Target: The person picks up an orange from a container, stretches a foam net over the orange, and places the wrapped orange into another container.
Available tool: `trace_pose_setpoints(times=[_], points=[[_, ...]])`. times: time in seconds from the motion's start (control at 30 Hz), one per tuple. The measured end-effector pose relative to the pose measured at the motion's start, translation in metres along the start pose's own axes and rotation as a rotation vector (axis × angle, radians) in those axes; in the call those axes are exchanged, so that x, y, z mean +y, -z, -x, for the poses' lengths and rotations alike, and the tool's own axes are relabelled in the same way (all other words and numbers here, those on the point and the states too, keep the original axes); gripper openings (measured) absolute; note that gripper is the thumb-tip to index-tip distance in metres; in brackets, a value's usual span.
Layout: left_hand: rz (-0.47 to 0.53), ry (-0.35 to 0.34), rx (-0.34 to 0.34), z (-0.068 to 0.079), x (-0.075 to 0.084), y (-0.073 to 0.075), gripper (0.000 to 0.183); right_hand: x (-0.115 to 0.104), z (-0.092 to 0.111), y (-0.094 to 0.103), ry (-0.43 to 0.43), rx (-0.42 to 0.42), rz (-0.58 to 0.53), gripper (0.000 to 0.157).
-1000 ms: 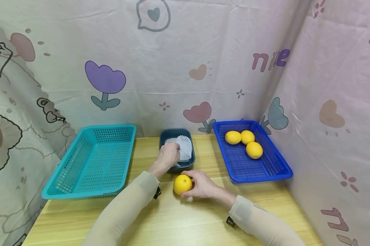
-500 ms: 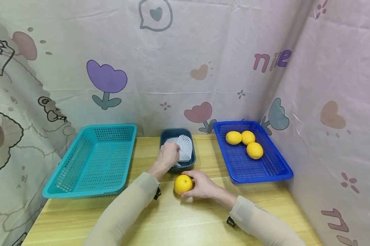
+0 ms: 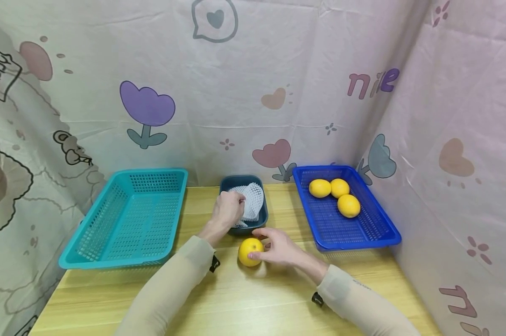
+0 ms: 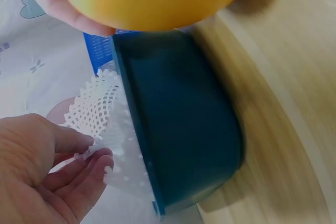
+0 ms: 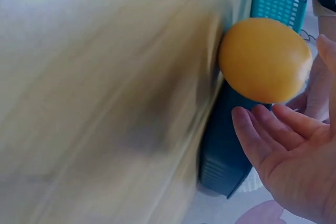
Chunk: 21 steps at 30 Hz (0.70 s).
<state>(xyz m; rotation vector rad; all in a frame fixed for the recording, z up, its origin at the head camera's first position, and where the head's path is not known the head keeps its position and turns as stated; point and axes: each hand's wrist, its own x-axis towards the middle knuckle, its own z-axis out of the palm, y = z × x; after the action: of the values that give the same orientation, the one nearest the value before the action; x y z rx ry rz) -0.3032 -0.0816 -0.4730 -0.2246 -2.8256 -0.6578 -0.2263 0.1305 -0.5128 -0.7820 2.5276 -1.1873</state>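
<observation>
My left hand [image 3: 229, 208] pinches the edge of a white foam fruit net [image 4: 97, 106] between thumb and fingers, over the small dark teal bin [image 4: 176, 119]. More of the white netting [image 3: 253, 203] lies inside that bin. In front of the bin an orange [image 3: 249, 252] sits on the wooden table. Beside it on the right is my right hand [image 3: 280, 248], its fingers spread and loosely extended. In the right wrist view the fingers [image 5: 257, 135] lie just under the orange and are not wrapped round it.
A turquoise basket [image 3: 122, 265] stands on the left of the table [image 3: 244, 308]. At the right, a blue basket [image 3: 358, 243] holds three yellow-orange fruits [image 3: 348, 206]. A patterned cloth [image 3: 219, 84] hangs behind and along the sides.
The right hand has loosened from the orange, its fingers lifting off and shifting slightly right. The left hand has risen slightly and moved a little left with the netting. The orange stays in place.
</observation>
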Motion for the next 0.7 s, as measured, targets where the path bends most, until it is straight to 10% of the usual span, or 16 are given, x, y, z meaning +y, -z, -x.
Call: trace_pose_setpoints(times=[0.7], points=[[0.231, -0.085, 0.257, 0.003, 0.003, 0.035, 0.016, -0.013, -0.016, 0.016, 0.001, 0.210, -0.091, 0.047]])
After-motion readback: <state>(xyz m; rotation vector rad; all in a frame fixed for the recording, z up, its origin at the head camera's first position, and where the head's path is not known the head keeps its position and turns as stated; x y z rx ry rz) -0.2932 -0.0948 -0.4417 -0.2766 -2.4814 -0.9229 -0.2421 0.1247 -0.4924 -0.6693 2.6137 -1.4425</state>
